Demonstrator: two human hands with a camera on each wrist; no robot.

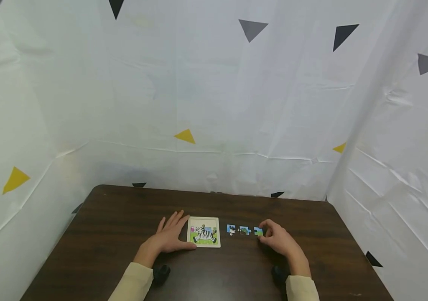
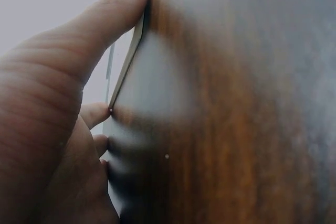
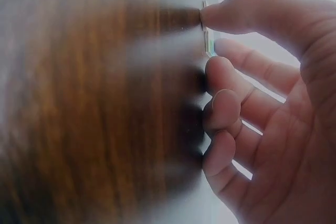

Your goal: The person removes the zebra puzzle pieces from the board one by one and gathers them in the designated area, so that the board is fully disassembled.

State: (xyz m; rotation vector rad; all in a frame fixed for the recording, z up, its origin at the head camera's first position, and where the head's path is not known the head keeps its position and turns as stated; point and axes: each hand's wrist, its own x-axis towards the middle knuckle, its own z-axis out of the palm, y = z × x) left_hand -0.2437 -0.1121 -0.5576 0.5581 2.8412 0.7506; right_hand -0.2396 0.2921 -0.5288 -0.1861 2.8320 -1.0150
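Observation:
In the head view a square puzzle tray (image 1: 219, 234) with a pale rim lies on the table, a zebra picture (image 1: 204, 235) partly filled in. My left hand (image 1: 169, 237) is spread along its left side, thumb at the near edge and forefinger at the far left corner. Right of the tray, two loose puzzle pieces (image 1: 230, 229) (image 1: 244, 230) lie in a row. At the row's right end, my right hand (image 1: 278, 240) pinches a blue and green puzzle piece (image 1: 257, 230) between thumb and forefinger, at table level. The right wrist view shows its other fingers curled above the wood.
The dark wooden table (image 1: 214, 276) reaches back to a white sheet (image 1: 214, 104) with coloured triangles, which hangs behind and at both sides. A dark strap-like device (image 1: 161, 274) sits at the left wrist, another (image 1: 279, 276) at the right.

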